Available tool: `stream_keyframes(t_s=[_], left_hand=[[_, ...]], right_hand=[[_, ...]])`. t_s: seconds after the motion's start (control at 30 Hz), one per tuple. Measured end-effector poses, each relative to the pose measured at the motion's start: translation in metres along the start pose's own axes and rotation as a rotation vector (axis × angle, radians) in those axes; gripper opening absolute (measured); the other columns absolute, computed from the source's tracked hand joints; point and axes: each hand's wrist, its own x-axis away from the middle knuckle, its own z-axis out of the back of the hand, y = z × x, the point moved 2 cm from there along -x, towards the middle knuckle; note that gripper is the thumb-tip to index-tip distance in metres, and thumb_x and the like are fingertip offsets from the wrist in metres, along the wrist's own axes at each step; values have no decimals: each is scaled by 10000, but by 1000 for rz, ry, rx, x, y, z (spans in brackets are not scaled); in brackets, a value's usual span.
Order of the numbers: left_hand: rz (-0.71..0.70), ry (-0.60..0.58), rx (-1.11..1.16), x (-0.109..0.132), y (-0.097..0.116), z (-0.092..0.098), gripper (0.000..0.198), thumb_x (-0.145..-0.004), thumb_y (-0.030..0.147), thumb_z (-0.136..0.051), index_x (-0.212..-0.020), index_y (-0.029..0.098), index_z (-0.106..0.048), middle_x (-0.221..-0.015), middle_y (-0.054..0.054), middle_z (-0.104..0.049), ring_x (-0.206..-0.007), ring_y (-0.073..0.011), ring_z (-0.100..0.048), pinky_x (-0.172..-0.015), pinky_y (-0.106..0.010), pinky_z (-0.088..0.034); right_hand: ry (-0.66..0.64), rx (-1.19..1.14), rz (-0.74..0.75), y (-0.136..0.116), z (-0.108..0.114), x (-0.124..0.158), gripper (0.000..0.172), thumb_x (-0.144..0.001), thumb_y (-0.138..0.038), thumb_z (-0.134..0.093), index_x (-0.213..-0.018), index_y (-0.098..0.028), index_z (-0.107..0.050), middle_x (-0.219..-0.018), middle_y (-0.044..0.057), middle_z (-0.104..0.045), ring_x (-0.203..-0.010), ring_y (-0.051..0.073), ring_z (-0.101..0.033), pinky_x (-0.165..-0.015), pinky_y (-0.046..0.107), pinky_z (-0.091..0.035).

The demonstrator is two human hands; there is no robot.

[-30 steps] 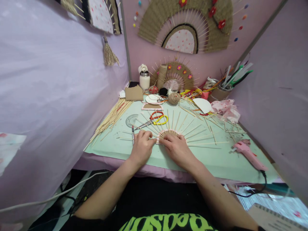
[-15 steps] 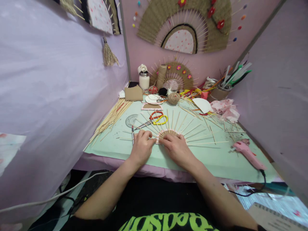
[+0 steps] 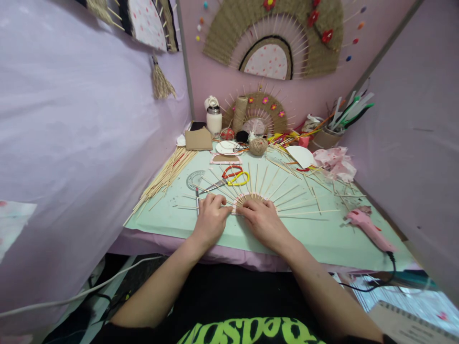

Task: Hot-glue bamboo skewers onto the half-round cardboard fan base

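A half-round piece of cardboard [image 3: 254,200] with a pink-spotted paper rim lies flat on the table, and thin wooden sticks [image 3: 283,193] fan out from its curved edge. My left hand [image 3: 211,217] is at the cardboard's left end, fingers closed around a low stick that sticks out to the left; its thumb tip reaches the rim. My right hand [image 3: 265,222] rests on the cardboard, fingers bent and pressed on its lower part, hiding some of it. Just beyond the left hand lie scissors [image 3: 236,178] with red and yellow handles, a clear protractor [image 3: 195,179] and a pen [image 3: 197,198].
Loose sticks [image 3: 163,184] are heaped at the left. A pink glue gun [image 3: 369,229] with a black cord lies at the right. Along the back stand a white bottle [image 3: 214,122], a twine ball [image 3: 258,146] and a holder [image 3: 324,139] of tools. A finished fan [image 3: 322,57] hangs behind.
Both hands keep almost the same place on the cardboard and sticks. The view has shifted very slightly; a stick on the left side appears to have moved a little outward.
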Motion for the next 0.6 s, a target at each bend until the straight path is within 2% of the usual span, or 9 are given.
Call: stream_keyframes(t_s=[0.27,0.6], left_hand=[[-5,33,47,-1,3,6,261,-913,70,-529,-967,224,-732,-996,-62,-669,-967,-220,-503,-810,-377,-360],[-14,12,51,-1,2,4,198,-909,76,-573,-910,202,-726,-972,-46,-717,-964,-216,-540,-806,-382,-352]], right_hand=[[-4,-8,-6,-1,2,0,289,-972,-128,-500,-1160,-274,-665,-1025,34,-683,-998,181,-552,-789,348,-230],[-18,-25,-16,0,3,1,284,-962,-119,-507,-1144,-262,-671,-1053,36,-687,-1026,183,-558,-800,347,-237]])
